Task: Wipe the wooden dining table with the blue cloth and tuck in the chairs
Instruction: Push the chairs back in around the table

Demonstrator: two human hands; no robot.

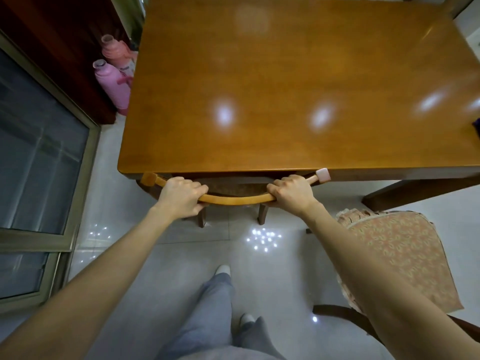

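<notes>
The wooden dining table (298, 81) fills the upper part of the head view, its glossy top bare. A wooden chair (236, 200) stands pushed under the table's near edge, only its curved backrest and rear legs showing. My left hand (181, 196) grips the left part of the backrest rail. My right hand (292, 192) grips the right part of the same rail. A dark blue scrap (476, 127) at the table's right edge may be the cloth; most of it is cut off.
A second chair with a floral cushion (397, 255) stands pulled out at my right. Two pink thermos flasks (114, 81) stand on the floor left of the table beside a dark cabinet. A glass sliding door (39, 152) is on the left. My legs are on the tiled floor below.
</notes>
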